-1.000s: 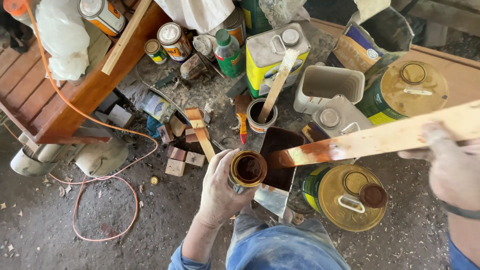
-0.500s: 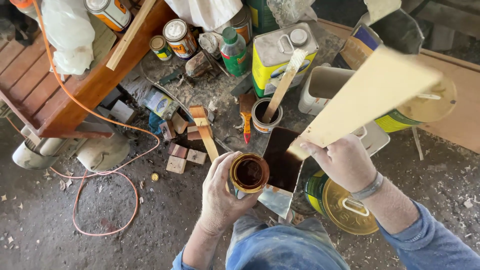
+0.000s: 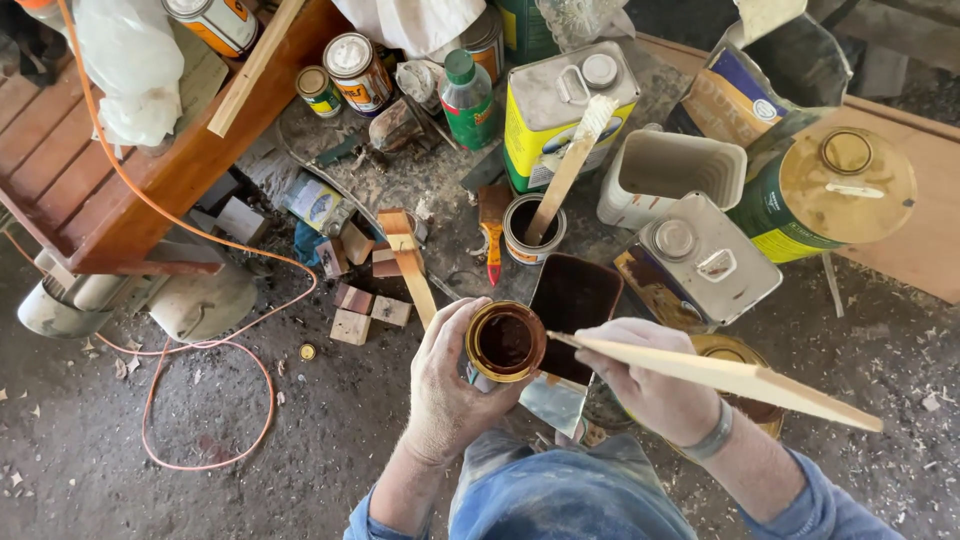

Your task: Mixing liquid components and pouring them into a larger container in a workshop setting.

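Both hands work low over the dusty floor (image 3: 200,480) in the head view. Left hand (image 3: 450,385) is wrapped around a small open can (image 3: 505,342) of dark brown stain, fingers curled tight on its side, holding it upright above the person's blue-clad knee. Right hand (image 3: 650,380) is closed on a long pale wooden slat (image 3: 720,375), whose near tip reaches the can's rim while the other end runs out toward the right. Just beyond the can lies a dark brown tray (image 3: 575,300). Farther off stand a small tin with a stir stick (image 3: 528,228), a red-handled brush (image 3: 492,235), a yellow rectangular can (image 3: 560,110) and a white tub (image 3: 670,175). An orange cord (image 3: 200,345) loops across the floor at the left.
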